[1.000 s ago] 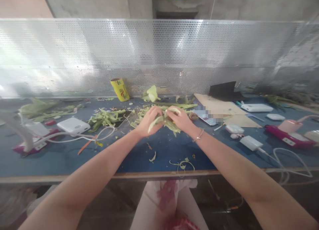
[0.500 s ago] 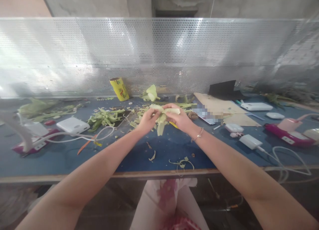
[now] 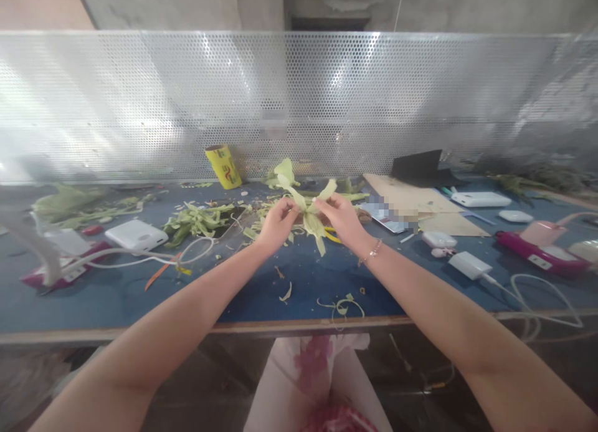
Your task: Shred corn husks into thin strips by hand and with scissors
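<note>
Between my two hands is a pale green husk flower (image 3: pixel 313 223), with strips that look like corn husk spreading from its middle. Two strips stick up and outward, and others hang down toward the table. My left hand (image 3: pixel 279 223) pinches it from the left side with thumb and fingers. On the opposite side my right hand (image 3: pixel 343 220) grips it near the centre, a bracelet on the wrist. Behind and left of my hands lies a pile of cut green husk strips (image 3: pixel 199 223). Another pale green husk piece (image 3: pixel 284 170) stands farther back.
A yellow tube (image 3: pixel 224 168) leans near the perforated metal screen (image 3: pixel 187 108). White power banks (image 3: pixel 136 235), cables and purple power strips (image 3: pixel 542 254) lie at both sides. Brown cardboard (image 3: pixel 406 198) is at the right back. Husk scraps (image 3: pixel 286 292) dot the blue table (image 3: pixel 261 307).
The husk strips have opened out: two that were folded across between my fingers now point upward and outward. My hands have shifted only slightly.
</note>
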Tool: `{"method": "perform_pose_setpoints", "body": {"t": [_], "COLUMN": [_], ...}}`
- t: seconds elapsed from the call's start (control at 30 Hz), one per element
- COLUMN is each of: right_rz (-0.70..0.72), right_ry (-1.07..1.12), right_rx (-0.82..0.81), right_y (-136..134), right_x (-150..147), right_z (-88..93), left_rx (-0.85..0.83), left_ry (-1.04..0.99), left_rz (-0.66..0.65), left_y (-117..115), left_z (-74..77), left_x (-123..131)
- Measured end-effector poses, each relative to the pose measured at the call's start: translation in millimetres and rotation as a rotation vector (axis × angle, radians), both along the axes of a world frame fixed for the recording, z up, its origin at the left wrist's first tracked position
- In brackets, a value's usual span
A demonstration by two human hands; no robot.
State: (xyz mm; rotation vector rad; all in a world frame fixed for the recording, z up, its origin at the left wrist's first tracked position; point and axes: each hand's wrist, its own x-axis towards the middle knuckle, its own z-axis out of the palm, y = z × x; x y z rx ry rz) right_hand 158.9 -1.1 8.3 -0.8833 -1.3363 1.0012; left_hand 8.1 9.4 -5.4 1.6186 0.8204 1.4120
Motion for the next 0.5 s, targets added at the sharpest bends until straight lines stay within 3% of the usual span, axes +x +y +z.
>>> {"method": "perform_pose_setpoints", "body": {"t": [0.2,0.33,0.5], "right_rz": [-0.042,-0.026,0.126], "right_ry": [0.069,0.118,0.210], "right_rx": [0.040,-0.052,-0.140], "right_y": [5.5,9.0,5.4], "right_x": [1.5,0.0,-3.6], "right_z": [-2.1,-3.9,-3.2], "left_rx": [0.011,0.066,0.075], "left_ry": [-0.021,0.026,0.182], "left_rz": [-0.065,-0.161,-0.049], "left_y": [-2.1,0.8,4.6], "left_z": [-0.8,-4.0,-7.8], "left_x": [1.5,2.1,0.7]}}
